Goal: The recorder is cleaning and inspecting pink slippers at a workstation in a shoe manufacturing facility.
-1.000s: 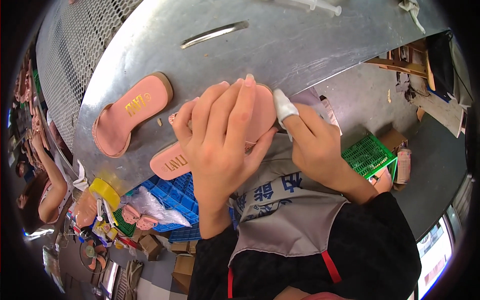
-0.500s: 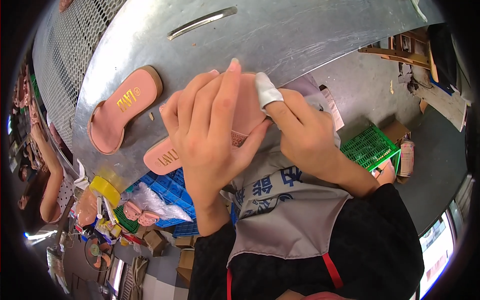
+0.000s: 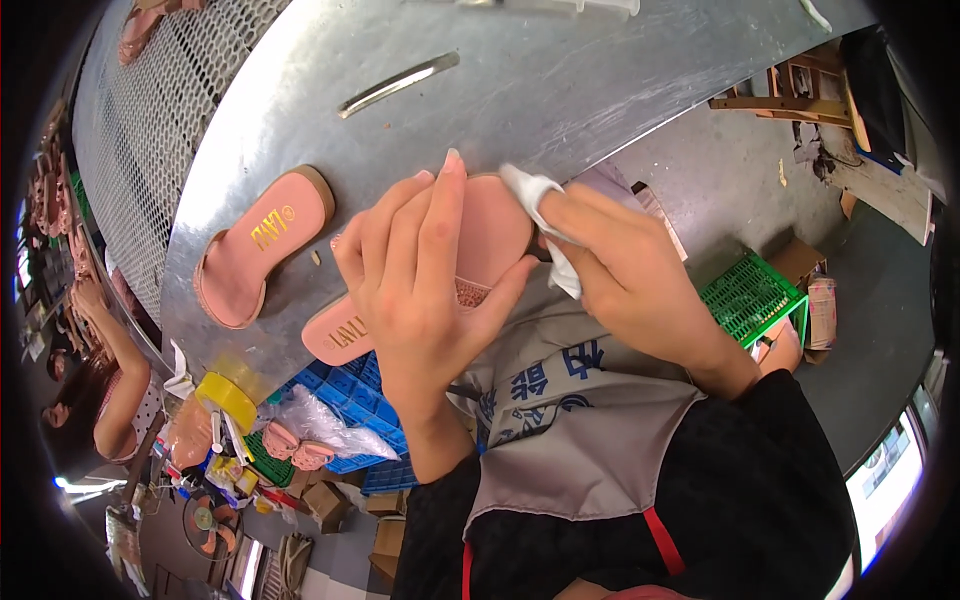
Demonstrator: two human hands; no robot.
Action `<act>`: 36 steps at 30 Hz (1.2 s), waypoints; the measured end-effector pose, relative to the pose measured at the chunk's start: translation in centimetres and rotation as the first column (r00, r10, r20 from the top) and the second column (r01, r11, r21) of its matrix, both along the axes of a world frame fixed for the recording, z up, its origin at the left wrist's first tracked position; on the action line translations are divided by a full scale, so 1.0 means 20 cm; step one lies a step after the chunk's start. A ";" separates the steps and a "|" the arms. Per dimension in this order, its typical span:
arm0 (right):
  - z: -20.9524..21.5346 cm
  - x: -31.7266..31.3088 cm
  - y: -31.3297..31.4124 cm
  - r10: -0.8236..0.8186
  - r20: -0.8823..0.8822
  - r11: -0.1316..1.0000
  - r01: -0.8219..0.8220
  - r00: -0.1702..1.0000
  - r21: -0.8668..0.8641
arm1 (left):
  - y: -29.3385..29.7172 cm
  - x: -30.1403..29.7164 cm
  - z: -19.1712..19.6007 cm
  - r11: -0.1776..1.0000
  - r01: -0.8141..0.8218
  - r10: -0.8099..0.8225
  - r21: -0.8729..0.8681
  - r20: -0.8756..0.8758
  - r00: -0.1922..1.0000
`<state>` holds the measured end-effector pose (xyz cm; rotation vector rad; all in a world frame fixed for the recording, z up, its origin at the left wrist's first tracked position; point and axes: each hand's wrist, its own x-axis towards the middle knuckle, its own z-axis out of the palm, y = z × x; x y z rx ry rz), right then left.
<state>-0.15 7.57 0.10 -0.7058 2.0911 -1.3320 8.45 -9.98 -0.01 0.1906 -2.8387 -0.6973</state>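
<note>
My left hand point(image 3: 420, 290) lies flat across a pink sandal point(image 3: 495, 235) and presses it onto the grey metal table point(image 3: 560, 90) at its near edge. My right hand point(image 3: 625, 275) grips a white cloth point(image 3: 540, 205) held against the sandal's toe end. A second pink sandal point(image 3: 255, 250) rests sole down on the table, a hand's width to the left, untouched.
A metal handle point(image 3: 398, 85) is fixed on the table further back. A perforated metal sheet point(image 3: 150, 130) runs along the left. Below the edge stand a blue crate point(image 3: 345, 395), a yellow tape roll point(image 3: 228, 398) and a green crate point(image 3: 752, 300). Another person point(image 3: 95, 400) sits at left.
My right hand has shifted along the sandal's toe end with the cloth. My left hand has stayed pressed flat on the sandal.
</note>
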 end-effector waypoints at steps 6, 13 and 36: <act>0.06 0.02 0.06 0.031 -0.019 0.996 -0.030 0.999 0.089 | -0.01 0.00 0.02 0.999 0.033 -0.033 -0.010 -0.025 0.999; 0.07 -0.04 -0.01 0.110 -0.147 0.983 -0.085 0.983 0.165 | 0.00 0.00 0.01 1.000 0.000 0.000 0.015 -0.025 1.000; 0.04 0.13 0.14 0.168 -0.206 0.971 -0.125 0.964 0.203 | 0.00 0.00 0.00 1.000 0.006 -0.007 -0.013 -0.078 0.997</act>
